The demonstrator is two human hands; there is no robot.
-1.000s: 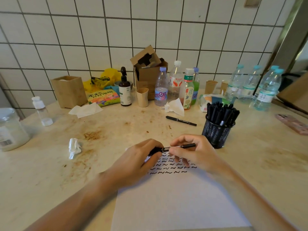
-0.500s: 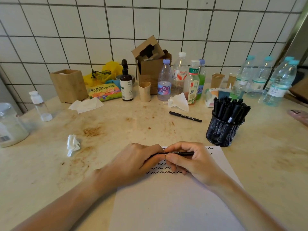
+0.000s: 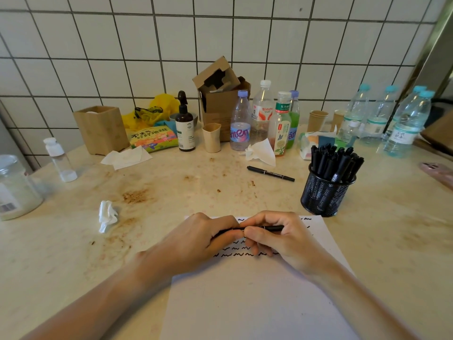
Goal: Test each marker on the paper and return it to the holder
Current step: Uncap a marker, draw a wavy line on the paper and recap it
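marker (image 3: 269,228) lying 9-to-3, both hands gripping | holder (image 3: 323,196) sitting at 1 o'clock | right hand (image 3: 279,239) nearer than left hand (image 3: 196,239)

Black wire-mesh holder (image 3: 322,197); matt white paper (image 3: 245,303); stained stone counter (image 3: 73,253)

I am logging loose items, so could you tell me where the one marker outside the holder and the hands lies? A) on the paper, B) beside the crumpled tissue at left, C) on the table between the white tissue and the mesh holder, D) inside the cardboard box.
C: the loose marker lies flat on the table, just below the white tissue and left of the mesh holder.
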